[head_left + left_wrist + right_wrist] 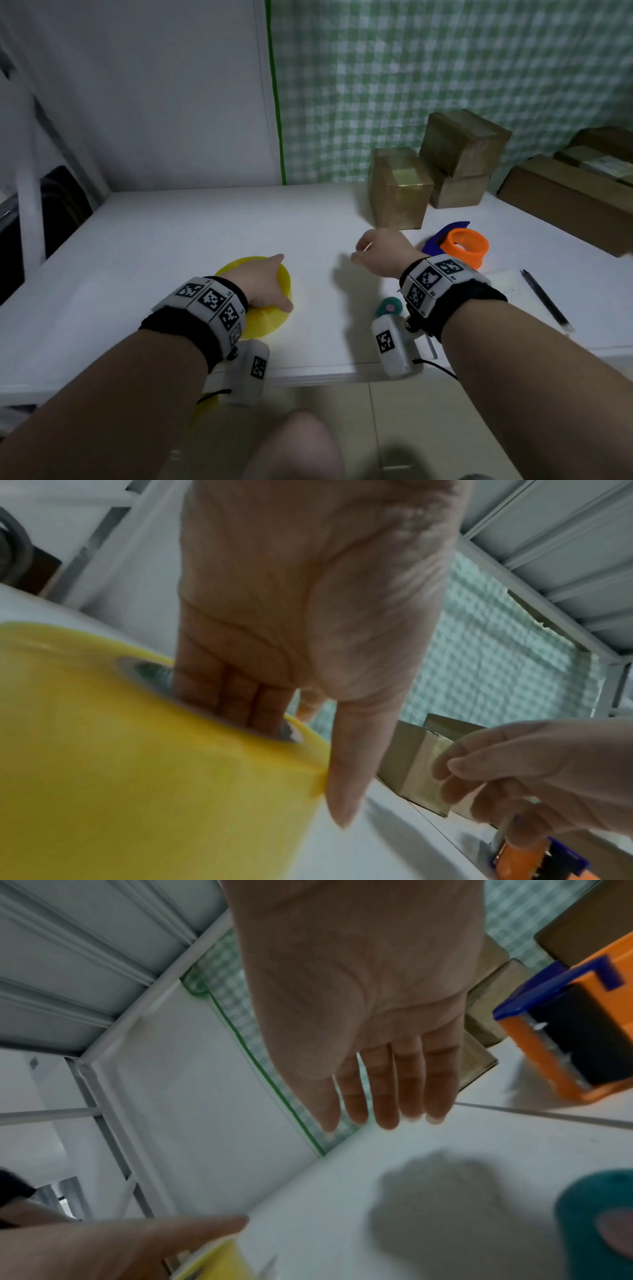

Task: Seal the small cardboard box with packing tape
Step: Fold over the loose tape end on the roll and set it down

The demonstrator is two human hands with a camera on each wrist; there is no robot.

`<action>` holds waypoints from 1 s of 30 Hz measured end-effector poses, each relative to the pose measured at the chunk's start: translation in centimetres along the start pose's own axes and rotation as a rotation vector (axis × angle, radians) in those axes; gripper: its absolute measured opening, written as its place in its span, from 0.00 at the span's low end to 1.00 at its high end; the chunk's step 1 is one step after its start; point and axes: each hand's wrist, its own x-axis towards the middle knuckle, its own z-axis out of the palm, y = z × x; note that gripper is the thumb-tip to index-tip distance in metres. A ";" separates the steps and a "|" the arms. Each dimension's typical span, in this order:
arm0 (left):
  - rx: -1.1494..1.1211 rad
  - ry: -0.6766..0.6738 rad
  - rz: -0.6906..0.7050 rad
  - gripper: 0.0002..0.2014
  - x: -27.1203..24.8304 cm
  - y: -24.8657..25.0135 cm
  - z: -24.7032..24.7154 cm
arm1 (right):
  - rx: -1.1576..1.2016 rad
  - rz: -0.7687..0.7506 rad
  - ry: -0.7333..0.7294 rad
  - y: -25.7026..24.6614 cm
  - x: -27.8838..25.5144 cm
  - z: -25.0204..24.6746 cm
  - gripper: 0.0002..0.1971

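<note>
- My left hand (265, 286) grips the yellow tape roll (143, 772) — fingers inside its core, thumb outside.
- My right hand (383, 251) hovers over the table (171, 240), fingers relaxed, empty — near the box (399, 190).

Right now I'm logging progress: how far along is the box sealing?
Done: the nearest box already shows a glossy strip on top; whether it is the target is unclear. In hand: the left hand grips the yellow tape roll, fingers in its core. The right hand hangs open, empty. Left: pulling, sticking and cutting tape.
</note>
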 end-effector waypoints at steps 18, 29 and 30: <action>-1.118 -0.149 0.268 0.46 -3.7 4.6 0.7 | 0.838 0.057 -0.189 -1.1 -6.0 -2.2 0.27; -1.068 0.209 0.229 0.20 -3.1 5.2 0.9 | 0.875 0.046 -0.225 0.1 -6.9 -1.7 0.25; -1.075 0.244 0.244 0.18 -3.0 5.3 0.9 | 0.872 0.043 -0.223 0.1 -6.9 -1.7 0.24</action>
